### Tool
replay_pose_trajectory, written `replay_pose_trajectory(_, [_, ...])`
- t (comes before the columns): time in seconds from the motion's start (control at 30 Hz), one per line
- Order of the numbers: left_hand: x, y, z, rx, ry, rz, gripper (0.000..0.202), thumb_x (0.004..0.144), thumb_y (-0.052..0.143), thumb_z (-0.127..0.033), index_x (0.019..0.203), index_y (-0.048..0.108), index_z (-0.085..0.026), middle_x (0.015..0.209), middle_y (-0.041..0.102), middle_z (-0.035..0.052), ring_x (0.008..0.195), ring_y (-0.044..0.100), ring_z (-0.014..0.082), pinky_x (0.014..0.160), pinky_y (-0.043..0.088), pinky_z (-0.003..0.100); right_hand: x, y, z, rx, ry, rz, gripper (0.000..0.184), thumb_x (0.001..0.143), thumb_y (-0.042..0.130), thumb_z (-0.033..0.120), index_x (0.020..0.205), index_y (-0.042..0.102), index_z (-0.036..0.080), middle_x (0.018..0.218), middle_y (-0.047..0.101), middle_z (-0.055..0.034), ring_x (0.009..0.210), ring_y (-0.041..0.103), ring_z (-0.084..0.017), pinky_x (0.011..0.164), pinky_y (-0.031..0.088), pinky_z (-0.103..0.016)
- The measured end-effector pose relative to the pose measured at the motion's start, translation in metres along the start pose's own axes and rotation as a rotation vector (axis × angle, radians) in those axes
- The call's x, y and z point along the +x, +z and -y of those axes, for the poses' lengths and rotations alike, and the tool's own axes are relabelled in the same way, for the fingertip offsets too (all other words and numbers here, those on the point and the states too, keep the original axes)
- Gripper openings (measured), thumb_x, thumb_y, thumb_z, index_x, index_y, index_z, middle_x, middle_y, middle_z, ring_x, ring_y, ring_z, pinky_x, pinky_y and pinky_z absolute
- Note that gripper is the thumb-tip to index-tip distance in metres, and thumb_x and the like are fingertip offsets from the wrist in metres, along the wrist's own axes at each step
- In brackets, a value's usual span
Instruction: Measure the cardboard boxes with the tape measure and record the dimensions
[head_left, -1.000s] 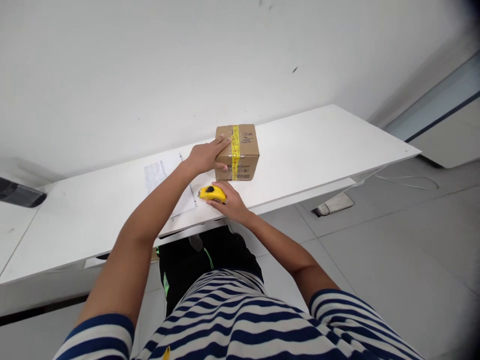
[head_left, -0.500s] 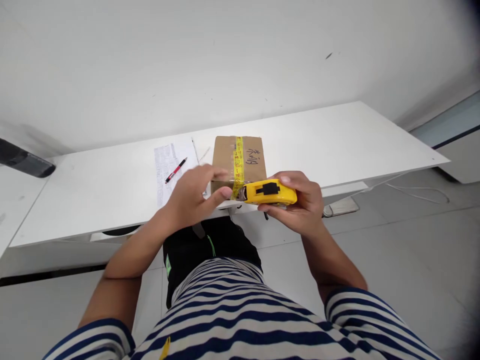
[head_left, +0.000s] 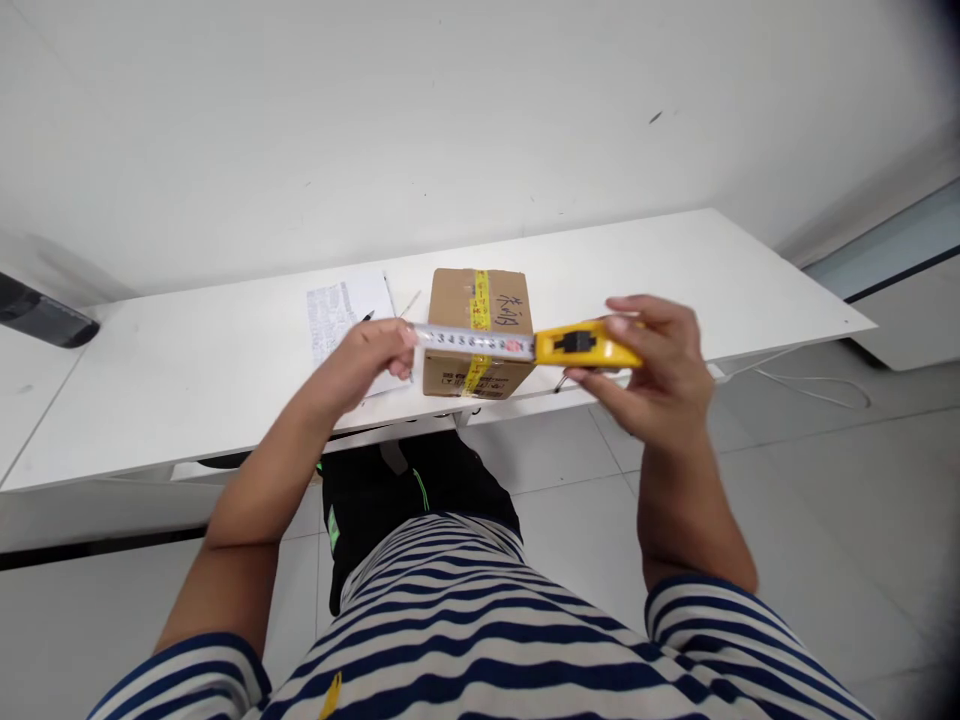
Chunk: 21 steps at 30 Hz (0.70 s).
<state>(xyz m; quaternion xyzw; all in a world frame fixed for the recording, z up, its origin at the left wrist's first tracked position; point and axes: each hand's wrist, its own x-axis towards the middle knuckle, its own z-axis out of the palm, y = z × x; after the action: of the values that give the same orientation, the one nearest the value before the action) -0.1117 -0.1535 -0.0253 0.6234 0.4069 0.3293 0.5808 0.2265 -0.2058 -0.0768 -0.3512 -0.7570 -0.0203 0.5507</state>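
Observation:
A yellow tape measure [head_left: 589,344] with a black slide button is in my right hand [head_left: 660,370], its fingers closed around the case. From the case a silvery blade [head_left: 476,341] runs left across the near top edge of a brown cardboard box [head_left: 454,295]. My left hand [head_left: 367,362] pinches the free end of the blade just past the box's left side. The box sits at the table's front edge. Yellow printed tape [head_left: 481,300] and black handwriting mark its top. Whether the blade touches the cardboard I cannot tell.
The white table [head_left: 637,265] stands against a white wall. Left of the box lie written sheets of paper [head_left: 330,305] with a pen [head_left: 367,316] partly hidden by my left hand. A dark object [head_left: 45,310] juts in at far left. A cable [head_left: 814,385] lies at right.
My left hand has closed on the blade's end and shifted left. My right hand has moved right and up with the case, so a length of blade now stretches out between them.

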Motion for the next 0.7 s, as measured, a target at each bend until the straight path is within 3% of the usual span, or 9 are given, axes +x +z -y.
replay_pose_trajectory(0.13, [0.030, -0.041, 0.012, -0.094, -0.075, -0.143, 0.028, 0.085, 0.066, -0.036, 0.065, 0.054, -0.020, 0.060, 0.048, -0.0032, 0.057, 0.051, 0.0098, 0.063, 0.051, 0.025, 0.003, -0.020, -0.043, 0.004, 0.172, 0.007, 0.060, 0.089, 0.082, 0.032, 0.144, 0.064, 0.051, 0.138, 0.064, -0.0079, 0.134, 0.064, -0.032, 0.105, 0.063, -0.056])
replay_pose_trajectory(0.23, [0.045, -0.053, 0.023, -0.101, -0.201, -0.139, 0.027, 0.085, 0.062, -0.033, 0.064, 0.052, -0.020, 0.059, 0.045, -0.0029, 0.055, 0.049, 0.0103, 0.060, 0.050, 0.026, 0.004, -0.019, -0.066, 0.014, 0.256, 0.056, 0.055, 0.088, 0.083, 0.037, 0.140, 0.067, 0.047, 0.133, 0.067, -0.0062, 0.130, 0.067, -0.033, 0.104, 0.062, -0.062])
replay_pose_trajectory(0.5, [0.055, -0.031, 0.023, 0.137, -0.243, -0.080, 0.029, 0.088, 0.060, -0.030, 0.061, 0.053, -0.019, 0.060, 0.049, -0.0003, 0.056, 0.046, 0.0108, 0.061, 0.042, 0.027, 0.014, 0.001, -0.064, 0.066, 0.311, 0.201, 0.048, 0.088, 0.082, 0.039, 0.134, 0.070, 0.045, 0.130, 0.070, -0.0029, 0.124, 0.071, -0.028, 0.102, 0.063, -0.057])
replay_pose_trajectory(0.7, [0.061, -0.015, 0.017, 0.293, -0.259, 0.000, 0.034, 0.090, 0.059, -0.034, 0.059, 0.052, -0.020, 0.060, 0.051, 0.0010, 0.058, 0.048, 0.0125, 0.063, 0.040, 0.029, 0.018, 0.008, -0.059, 0.065, 0.322, 0.197, 0.046, 0.088, 0.082, 0.036, 0.132, 0.072, 0.044, 0.129, 0.072, -0.0027, 0.123, 0.071, -0.027, 0.101, 0.064, -0.055])
